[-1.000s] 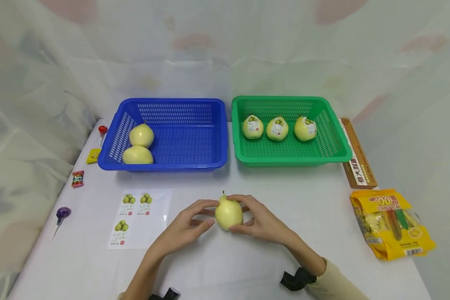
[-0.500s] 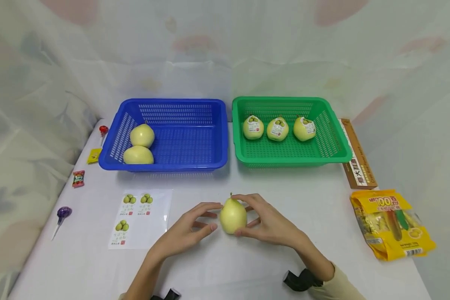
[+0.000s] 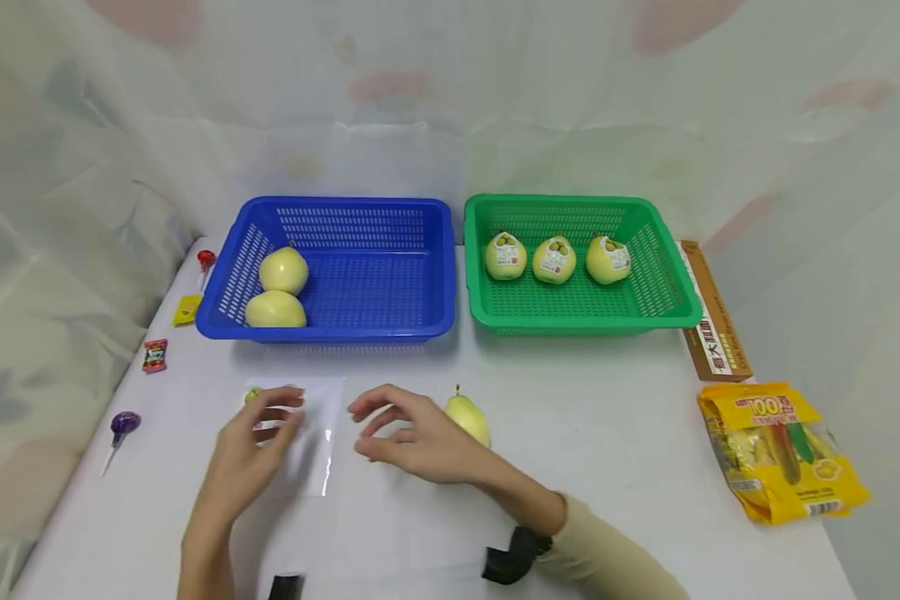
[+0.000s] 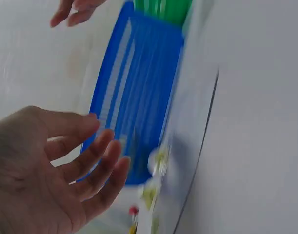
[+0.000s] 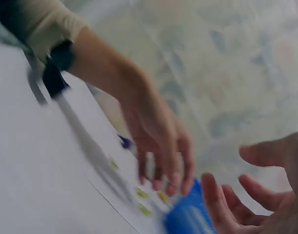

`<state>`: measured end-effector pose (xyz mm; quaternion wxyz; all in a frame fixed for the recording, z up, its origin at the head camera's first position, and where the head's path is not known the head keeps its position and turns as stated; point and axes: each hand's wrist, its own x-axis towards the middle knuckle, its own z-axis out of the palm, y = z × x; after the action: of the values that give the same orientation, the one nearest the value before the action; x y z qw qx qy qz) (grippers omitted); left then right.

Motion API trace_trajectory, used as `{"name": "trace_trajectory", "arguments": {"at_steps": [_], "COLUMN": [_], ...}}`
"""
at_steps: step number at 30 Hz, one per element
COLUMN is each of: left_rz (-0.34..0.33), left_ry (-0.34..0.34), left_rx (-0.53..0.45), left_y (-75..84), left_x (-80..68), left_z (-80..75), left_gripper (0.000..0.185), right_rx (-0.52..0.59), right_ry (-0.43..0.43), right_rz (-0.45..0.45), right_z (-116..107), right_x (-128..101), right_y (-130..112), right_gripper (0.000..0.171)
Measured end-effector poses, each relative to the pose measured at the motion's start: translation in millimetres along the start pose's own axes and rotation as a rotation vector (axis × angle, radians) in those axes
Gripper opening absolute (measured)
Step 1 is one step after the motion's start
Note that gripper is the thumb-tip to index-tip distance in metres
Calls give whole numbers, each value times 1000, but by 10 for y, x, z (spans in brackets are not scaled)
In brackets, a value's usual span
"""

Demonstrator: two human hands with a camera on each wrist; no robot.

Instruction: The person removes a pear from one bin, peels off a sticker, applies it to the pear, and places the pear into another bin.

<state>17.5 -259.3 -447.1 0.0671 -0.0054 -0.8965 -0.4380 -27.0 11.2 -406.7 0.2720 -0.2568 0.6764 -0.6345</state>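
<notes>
My left hand point(image 3: 247, 454) hovers over the clear sticker sheet point(image 3: 311, 467) and hides most of its pear-print labels. Its fingers are loosely bent with nothing between them, as the left wrist view also shows. Between that sheet and a pale yellow pear point(image 3: 471, 419), my right hand point(image 3: 423, 437) hangs in the air, fingers apart and holding nothing. The pear stands upright on the white table, stem up, its lower left covered by the right hand in the head view. In the right wrist view several green labels point(image 5: 142, 193) lie below the left hand.
At the back left, a blue basket point(image 3: 367, 332) holds two plain pears. Beside it a green basket point(image 3: 585, 321) holds three labelled pears. A brown box point(image 3: 716, 317) and a yellow snack bag point(image 3: 783, 454) lie right; lollipops and small wrapped sweets point(image 3: 155, 356) line the left edge.
My right hand has let go of the pear and moved left. My left hand has gone left from beside the pear to above the sticker sheet. The pear remains standing on the table.
</notes>
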Motion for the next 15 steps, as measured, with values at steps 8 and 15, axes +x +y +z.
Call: {"name": "trace_trajectory", "arguments": {"at_steps": [8, 15], "left_rz": [-205, -216], "left_ry": [-139, -263], "left_rx": [237, 210], "left_y": [-527, -633], "left_x": [-35, -34], "left_z": [-471, -526], "left_gripper": [39, 53], "right_rx": [-45, -597], "right_ry": [155, 219], "right_rz": [139, 84], "right_z": [732, 779], "right_x": [1006, 1390], "right_y": [418, 595], "right_gripper": [47, 40]}}
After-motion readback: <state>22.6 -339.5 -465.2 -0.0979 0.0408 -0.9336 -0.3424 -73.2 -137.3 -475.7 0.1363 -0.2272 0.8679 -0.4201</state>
